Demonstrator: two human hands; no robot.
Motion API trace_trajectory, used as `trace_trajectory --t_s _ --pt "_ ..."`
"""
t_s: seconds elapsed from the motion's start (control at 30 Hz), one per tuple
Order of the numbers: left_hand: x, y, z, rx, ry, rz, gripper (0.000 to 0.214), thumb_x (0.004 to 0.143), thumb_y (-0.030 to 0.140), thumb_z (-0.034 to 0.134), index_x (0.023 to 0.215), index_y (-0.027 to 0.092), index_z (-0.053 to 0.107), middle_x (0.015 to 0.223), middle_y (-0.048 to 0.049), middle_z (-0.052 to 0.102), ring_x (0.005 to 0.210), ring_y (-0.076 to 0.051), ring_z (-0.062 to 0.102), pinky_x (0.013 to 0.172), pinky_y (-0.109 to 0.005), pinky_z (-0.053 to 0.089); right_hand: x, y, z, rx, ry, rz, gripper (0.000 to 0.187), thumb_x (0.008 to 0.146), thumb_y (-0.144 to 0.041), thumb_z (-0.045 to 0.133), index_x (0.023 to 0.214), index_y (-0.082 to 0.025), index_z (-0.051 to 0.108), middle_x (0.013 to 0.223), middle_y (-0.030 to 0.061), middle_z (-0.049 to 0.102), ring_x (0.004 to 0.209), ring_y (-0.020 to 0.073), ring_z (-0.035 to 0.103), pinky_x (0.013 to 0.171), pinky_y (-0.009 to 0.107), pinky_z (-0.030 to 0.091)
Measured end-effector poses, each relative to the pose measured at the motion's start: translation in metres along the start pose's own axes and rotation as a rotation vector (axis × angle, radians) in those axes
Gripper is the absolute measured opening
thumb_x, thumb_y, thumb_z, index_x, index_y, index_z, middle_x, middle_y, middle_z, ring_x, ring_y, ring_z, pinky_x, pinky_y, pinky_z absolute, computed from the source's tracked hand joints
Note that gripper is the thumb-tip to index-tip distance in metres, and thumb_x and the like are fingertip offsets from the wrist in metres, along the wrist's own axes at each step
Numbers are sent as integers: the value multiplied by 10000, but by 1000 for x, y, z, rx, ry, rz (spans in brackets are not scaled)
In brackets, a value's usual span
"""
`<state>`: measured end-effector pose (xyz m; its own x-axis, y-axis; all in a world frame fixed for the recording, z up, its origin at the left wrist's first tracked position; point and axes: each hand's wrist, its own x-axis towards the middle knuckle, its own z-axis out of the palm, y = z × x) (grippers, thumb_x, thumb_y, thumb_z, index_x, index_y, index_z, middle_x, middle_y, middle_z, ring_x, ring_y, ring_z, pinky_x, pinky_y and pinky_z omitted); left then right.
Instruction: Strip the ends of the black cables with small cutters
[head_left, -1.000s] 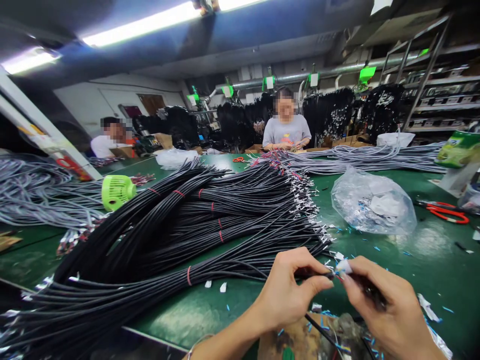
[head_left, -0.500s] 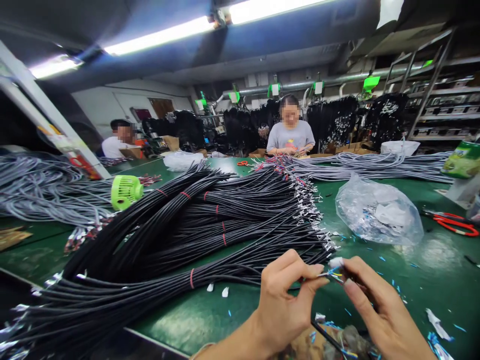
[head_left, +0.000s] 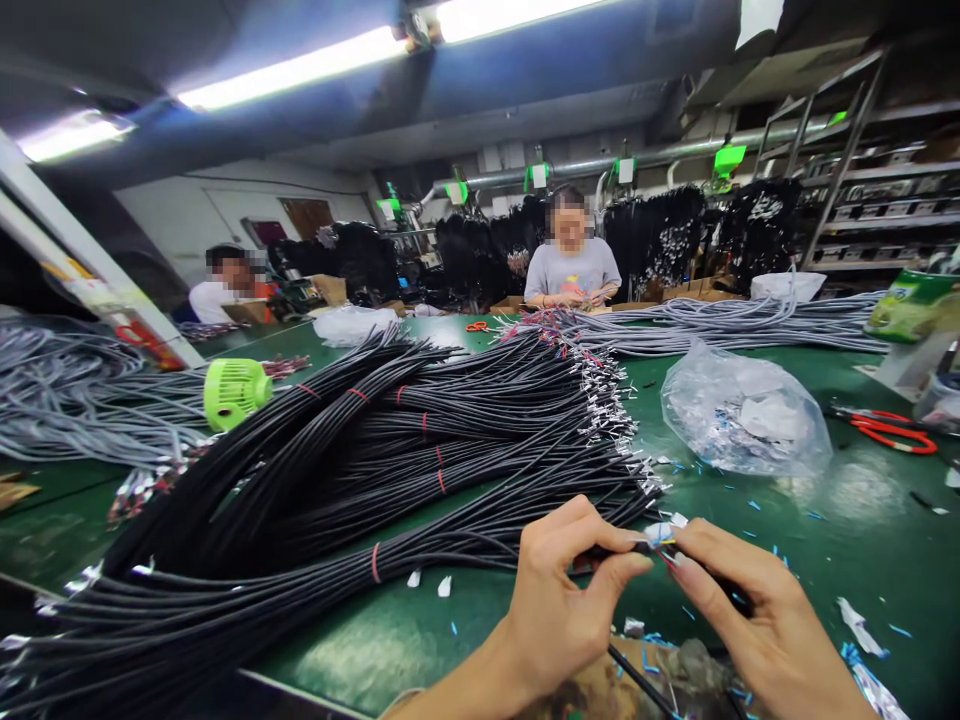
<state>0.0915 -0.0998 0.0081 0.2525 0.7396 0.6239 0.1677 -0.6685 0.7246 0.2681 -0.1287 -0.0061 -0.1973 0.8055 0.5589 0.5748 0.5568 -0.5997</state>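
My left hand (head_left: pixel 566 590) pinches a black cable close to its end, thumb and index finger together. From the end stick out thin coloured wires (head_left: pixel 664 546), with a white foil-like wrap beside them. My right hand (head_left: pixel 761 615) has its thumb and index fingertip closed on the wire tips. Something dark lies within the curled right fingers; its kind is hidden. Just beyond the hands are bundles of black cables (head_left: pixel 480 450) with red ties and white-wrapped ends. Beneath the hands, another black cable end (head_left: pixel 637 680) lies over brownish material with blue scraps.
A clear plastic bag (head_left: pixel 742 410) of scraps sits ahead on the green table (head_left: pixel 360 640). Red-handled cutters (head_left: pixel 892 430) lie at right, a green fan (head_left: pixel 236 393) at left. Grey cables (head_left: pixel 720 325) stretch across the far side, where a co-worker (head_left: pixel 574 265) sits.
The white wrap that stood up by my right fingertips now lies lower, against the wires. Both hands keep their pinch and have come slightly closer together. The view has shifted a little.
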Motion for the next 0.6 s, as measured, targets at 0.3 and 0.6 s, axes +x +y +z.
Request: trace_trajectory --t_s 0.3,0.6 --pt "-1 -2 2 11 6 -7 65 762 136 666 701 119 679 594 -15 549 554 -103 481 499 -200 351 -1 -2 0 53 3 33 220 896 -237 521 1038 -253 688 795 2 681 819 157 653 653 186 535" --pt "0 -1 3 71 27 69 78 757 85 645 690 121 661 610 -27 589 549 -102 497 504 -197 379 1 -4 0 71 5 78 236 887 -274 524 1026 -265 714 792 20 713 815 200 673 638 235 566"
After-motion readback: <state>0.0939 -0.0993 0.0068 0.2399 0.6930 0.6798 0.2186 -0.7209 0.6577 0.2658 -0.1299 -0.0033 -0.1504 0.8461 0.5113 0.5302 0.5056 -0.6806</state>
